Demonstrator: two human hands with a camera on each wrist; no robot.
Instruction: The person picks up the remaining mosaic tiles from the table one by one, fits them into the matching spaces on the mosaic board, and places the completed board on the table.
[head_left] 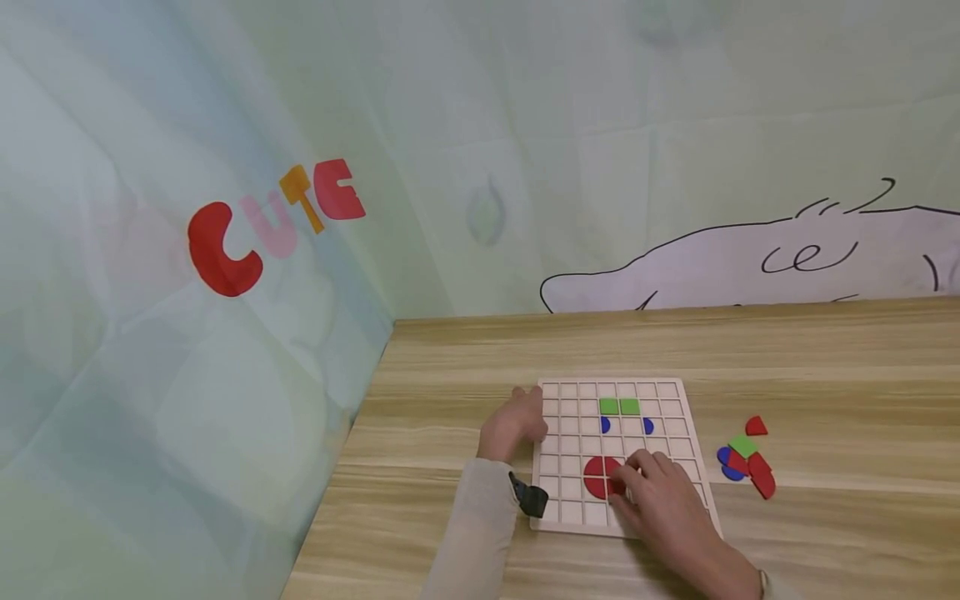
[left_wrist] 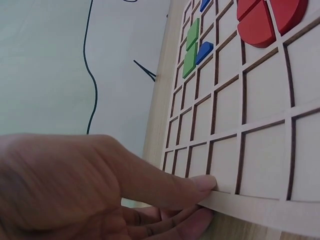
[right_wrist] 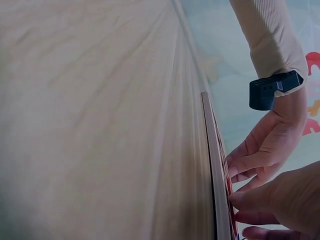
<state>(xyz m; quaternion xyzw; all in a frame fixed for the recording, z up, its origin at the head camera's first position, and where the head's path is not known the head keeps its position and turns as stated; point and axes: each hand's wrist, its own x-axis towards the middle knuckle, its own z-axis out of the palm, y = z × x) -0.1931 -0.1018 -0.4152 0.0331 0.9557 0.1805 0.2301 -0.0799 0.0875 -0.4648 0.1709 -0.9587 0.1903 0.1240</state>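
Note:
A pale wooden grid board (head_left: 551, 489) lies on the table. My left hand (head_left: 513, 425) grips its left rim, the thumb (left_wrist: 202, 183) on top and the other fingers at the edge. Toward the board's near side, red quarter-circle pieces (head_left: 594, 467) sit together as a round shape. My right hand (head_left: 669, 504) is over the board, with thumb and fingertips at the lower right red quarter-circle piece (head_left: 614, 486), partly hidden by them. Farther up the grid are two green squares (head_left: 609, 407) side by side, with blue half-circles (head_left: 648, 427) below them.
Right of the board is a loose group of red pieces (head_left: 762, 482), a green square (head_left: 743, 446) and blue pieces (head_left: 732, 472), some overlapping. Another red piece (head_left: 756, 426) lies just behind them. Walls with printed cloth border the wooden table (head_left: 450, 358) at its back and left.

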